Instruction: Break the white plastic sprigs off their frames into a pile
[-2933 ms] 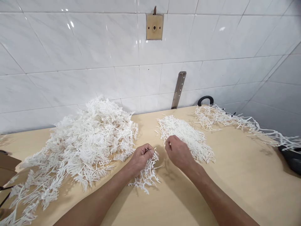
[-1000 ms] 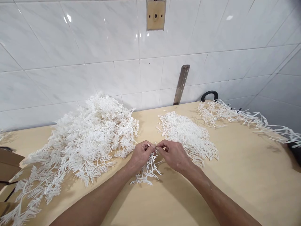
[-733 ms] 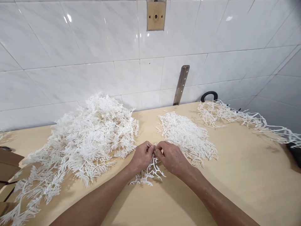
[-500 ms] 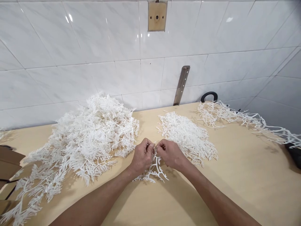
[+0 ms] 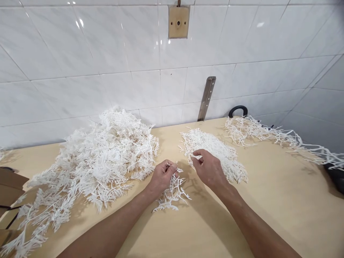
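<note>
My left hand (image 5: pixel 163 176) pinches a white branching plastic sprig (image 5: pixel 173 193) between thumb and fingers, low over the table. The sprig's forked twigs hang below the hand, and part of it is hidden behind the fingers. My right hand (image 5: pixel 209 168) is apart from it, at the near left edge of a heap of small white pieces (image 5: pixel 215 143). Its thumb and forefinger are curled close together; anything between them is too small to make out. Left of my hands rises a large pile of bushy white plastic sprigs (image 5: pixel 115 150).
Bare white stems (image 5: pixel 271 134) lie along the back right of the wooden table (image 5: pixel 282 204). Behind them is a black curved handle (image 5: pixel 238 109). A metal strip (image 5: pixel 206 98) leans on the tiled wall. A cardboard box (image 5: pixel 12 186) stands at the left edge.
My right hand has left the sprig and moved right, up to the heap of small pieces. My left hand still holds the sprig in nearly the same place.
</note>
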`<state>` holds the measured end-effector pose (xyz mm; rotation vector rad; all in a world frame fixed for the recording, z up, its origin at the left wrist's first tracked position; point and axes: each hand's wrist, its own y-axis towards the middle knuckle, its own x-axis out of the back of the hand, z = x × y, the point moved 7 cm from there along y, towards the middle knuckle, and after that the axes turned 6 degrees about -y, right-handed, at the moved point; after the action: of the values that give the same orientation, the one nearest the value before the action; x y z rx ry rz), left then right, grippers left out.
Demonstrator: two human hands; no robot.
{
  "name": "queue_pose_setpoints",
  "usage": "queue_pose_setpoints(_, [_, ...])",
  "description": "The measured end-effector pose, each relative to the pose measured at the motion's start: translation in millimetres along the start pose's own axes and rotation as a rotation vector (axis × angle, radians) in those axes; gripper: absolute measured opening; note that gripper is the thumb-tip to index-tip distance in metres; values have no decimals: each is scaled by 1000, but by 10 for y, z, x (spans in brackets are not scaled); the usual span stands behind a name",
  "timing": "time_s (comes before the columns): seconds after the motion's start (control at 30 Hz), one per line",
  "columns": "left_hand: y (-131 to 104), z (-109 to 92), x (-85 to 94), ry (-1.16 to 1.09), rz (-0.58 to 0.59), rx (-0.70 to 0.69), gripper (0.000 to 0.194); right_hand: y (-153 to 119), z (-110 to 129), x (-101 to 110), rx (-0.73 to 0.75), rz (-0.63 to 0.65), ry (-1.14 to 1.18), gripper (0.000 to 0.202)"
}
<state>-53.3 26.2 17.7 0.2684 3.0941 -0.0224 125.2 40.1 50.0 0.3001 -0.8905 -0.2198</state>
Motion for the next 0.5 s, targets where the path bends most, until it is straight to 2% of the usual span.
queue_pose_setpoints(0.1, [9,16,19,-5,-8,8,34,-83,158,-156,24,310,225,30])
queue_pose_setpoints(0.17, [12,23,31,-1,-15,15,33,-150,266,-230,58,430,267,33])
queue_pose_setpoints(0.5, [50,54,21,31,1,-44,34,-172,255,-306,26,421,190,25])
